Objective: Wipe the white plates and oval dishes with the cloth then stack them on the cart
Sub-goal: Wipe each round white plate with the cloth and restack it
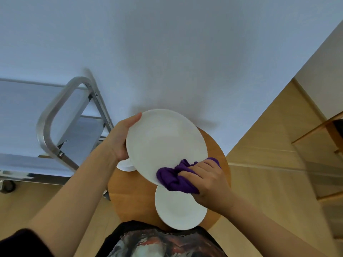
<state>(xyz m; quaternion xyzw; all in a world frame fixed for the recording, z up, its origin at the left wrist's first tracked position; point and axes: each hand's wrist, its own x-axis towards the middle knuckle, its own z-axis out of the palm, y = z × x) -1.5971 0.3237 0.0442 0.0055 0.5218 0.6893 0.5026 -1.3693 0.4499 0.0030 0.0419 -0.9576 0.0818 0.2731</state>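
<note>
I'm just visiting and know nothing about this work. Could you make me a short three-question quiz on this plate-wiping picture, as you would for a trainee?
1. True or false: the left hand holds the raised plate by its rim.
2. What colour is the cloth in the right hand's grip?
A. purple
B. yellow
C. green
3. Fill in: another white plate lies on the round wooden ____.

Key: 1 true; 2 A; 3 table.
</note>
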